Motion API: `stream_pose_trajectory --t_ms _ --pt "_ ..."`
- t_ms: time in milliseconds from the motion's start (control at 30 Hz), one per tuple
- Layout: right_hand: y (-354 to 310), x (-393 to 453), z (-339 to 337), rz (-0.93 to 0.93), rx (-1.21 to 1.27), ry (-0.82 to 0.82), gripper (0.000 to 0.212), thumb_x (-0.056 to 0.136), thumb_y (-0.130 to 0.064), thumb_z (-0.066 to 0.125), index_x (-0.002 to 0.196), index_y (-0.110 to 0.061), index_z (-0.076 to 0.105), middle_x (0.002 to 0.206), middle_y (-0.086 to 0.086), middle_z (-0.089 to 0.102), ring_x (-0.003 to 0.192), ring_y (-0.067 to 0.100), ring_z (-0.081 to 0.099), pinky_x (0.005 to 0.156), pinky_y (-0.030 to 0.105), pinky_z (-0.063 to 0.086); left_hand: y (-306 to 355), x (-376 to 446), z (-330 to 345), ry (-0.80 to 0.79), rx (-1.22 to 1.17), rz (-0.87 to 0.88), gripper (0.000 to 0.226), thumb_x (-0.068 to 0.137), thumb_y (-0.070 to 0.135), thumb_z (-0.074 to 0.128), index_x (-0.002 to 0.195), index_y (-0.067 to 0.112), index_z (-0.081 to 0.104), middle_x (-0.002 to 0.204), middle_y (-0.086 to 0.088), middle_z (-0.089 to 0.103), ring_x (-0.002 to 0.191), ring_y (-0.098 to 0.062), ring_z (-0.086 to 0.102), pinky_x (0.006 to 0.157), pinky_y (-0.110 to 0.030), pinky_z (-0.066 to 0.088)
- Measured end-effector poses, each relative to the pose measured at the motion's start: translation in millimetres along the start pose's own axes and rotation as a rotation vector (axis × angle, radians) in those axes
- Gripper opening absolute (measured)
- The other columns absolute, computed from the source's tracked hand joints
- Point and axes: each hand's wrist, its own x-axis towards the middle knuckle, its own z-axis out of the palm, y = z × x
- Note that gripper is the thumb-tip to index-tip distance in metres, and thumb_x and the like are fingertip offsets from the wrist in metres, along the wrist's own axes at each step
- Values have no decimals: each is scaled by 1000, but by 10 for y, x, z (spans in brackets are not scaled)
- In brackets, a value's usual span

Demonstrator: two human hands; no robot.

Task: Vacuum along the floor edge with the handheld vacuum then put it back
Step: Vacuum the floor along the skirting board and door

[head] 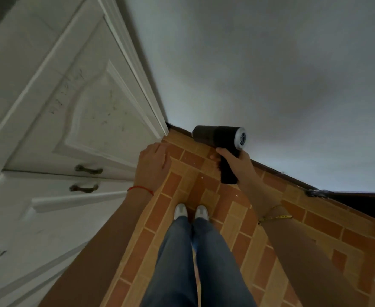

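The right hand (233,158) grips the black pistol-shaped plastic handheld vacuum (220,140) by its handle, at two o'clock from the white shoes (192,211), nozzle toward the dark skirting board (277,171). It looks light, rigid, one-handed. The left hand (153,165) hovers loosely open, empty.

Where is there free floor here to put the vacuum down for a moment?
Bare floor lies to the right of the shoes, up to the dark baseboard. The corner by the cabinet is crowded: the left hand and the right hand gripping the vacuum hang over it.
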Motion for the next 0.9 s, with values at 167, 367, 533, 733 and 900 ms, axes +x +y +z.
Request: stream_pose_trajectory --t_ms 167,367,533,733,900 --pt "731 951 70 -6 -98 17 11 90 -16 65 83 -13 57 64 3 61 53 15 58 53 24 53 -659 186 965 -44 23 -26 33 97 15 46 126 9 61 117 -13 65 105 -31 59 94 -41 38" --pt "1764 2200 154 -81 -184 11 20 89 -24 68 78 -11 58 55 2 58 44 11 56 51 23 51 -1561 411 2177 -35 68 -34 39 95 23 40 123 9 62 114 -11 66 104 -28 60 92 -32 36" --pt "2731 3389 238 -112 -294 35 39 87 -41 68 81 -3 63 55 5 61 50 18 60 61 32 56 -2369 582 3294 -41 85 -21 34 95 18 45 124 10 61 114 -11 66 105 -29 61 94 -47 47" --pt "3627 4481 355 -175 -428 26 38 88 -42 66 79 -5 63 56 5 65 43 9 60 49 16 49 -3283 720 4494 -40 180 13 33 95 11 51 127 11 58 122 -9 63 114 -29 58 97 -45 45" --pt "4162 5150 453 -302 -568 24 29 87 -40 69 85 -11 66 61 8 69 42 10 61 49 21 54 -3840 713 5259 -65 283 6 34 96 14 51 129 9 57 129 -12 59 123 -31 53 104 -47 42"
